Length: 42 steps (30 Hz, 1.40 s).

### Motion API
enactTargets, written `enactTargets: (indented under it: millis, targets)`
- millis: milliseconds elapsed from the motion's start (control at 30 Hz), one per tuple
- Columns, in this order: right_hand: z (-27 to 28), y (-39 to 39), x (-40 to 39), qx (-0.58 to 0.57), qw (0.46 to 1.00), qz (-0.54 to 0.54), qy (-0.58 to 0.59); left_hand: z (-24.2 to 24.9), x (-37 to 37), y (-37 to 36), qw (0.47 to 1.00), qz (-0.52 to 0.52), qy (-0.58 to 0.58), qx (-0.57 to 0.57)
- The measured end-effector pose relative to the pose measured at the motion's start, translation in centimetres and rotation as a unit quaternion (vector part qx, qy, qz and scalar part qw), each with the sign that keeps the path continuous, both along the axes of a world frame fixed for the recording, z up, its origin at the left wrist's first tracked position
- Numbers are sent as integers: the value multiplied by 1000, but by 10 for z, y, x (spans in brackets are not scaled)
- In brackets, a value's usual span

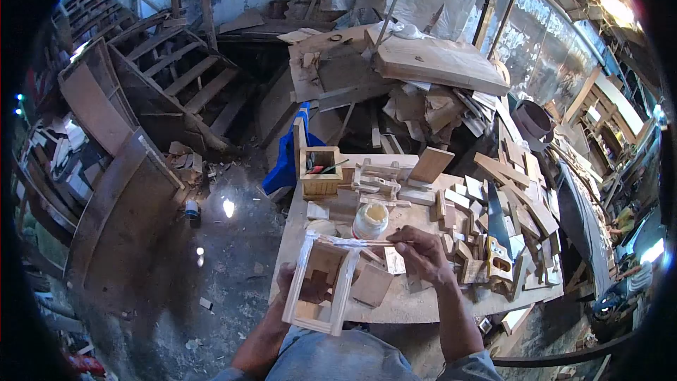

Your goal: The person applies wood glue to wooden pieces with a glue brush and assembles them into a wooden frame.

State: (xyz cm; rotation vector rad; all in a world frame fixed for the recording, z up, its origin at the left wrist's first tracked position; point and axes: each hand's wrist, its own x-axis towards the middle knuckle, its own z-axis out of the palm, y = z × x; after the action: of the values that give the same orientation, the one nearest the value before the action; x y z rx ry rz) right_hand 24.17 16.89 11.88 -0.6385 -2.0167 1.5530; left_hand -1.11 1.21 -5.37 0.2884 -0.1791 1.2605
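Observation:
My left hand [286,279] is closed around a small open wooden box frame [341,289], with some fingers showing inside it. White glue coats the frame's upper edges. My right hand [422,251] pinches a thin wooden stick [374,243], which lies along the frame's top edge where the glue is. Just beyond the frame stands an open jar [371,221] with pale, creamy contents. A loose wooden panel [371,286] rests beside the frame on the worktable [402,307].
A slatted wooden box [321,182] with tools inside stands at the table's far left. Wood offcuts [458,204] crowd the right side, near a handsaw [499,240]. A blue plastic object [283,155] is behind the table. Wooden stairs [187,81] rise at the left.

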Motion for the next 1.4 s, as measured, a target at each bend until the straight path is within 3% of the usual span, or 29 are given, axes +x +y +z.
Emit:
enactTargets:
  millis: [200,333,400,500,633,733,833,900,933,967,1000,1033,1133,1200,1367,1400]
  targets:
    - [-5,20,-14,7,999,31,-30,9,14,-16,986,-6,-48,-157]
    - [-1,25,-6,28,999,-3,-23,42,14,-18,989,-78,-81,-95]
    - [4,20,-4,0,1000,9,-17,50,18,-19,990,-84,-79,-83]
    - [0,22,-7,60,995,81,-23,50,18,-20,992,-77,-61,-85]
    - [-11,25,-8,18,999,34,38,53,17,-23,994,-61,-32,-87]
    - [-5,19,-15,93,992,84,-15,61,16,-28,994,-27,11,-103]
    - [11,16,-6,87,988,99,-81,54,14,-31,982,25,83,-168]
    - [19,21,1,55,989,128,-50,56,13,-31,987,-13,42,-155]
    - [15,26,2,75,987,136,-32,88,17,-28,990,-64,-23,-122]
    - [13,28,3,95,985,141,-14,87,17,-28,990,-78,-38,-111]
    - [19,22,-2,82,990,116,-23,87,17,-28,989,-92,-52,-100]
    - [26,17,-7,69,993,91,-32,53,12,-29,991,-68,-15,-111]
    - [7,30,-15,171,978,105,-52,19,5,-31,988,-56,1,-144]
    - [20,20,-11,82,987,111,-86,5,0,-32,985,-32,18,-170]
    - [18,29,12,130,973,171,-80,-20,-8,-37,980,17,43,-192]
    - [20,21,9,129,981,140,-39,-20,-9,-37,981,16,42,-190]
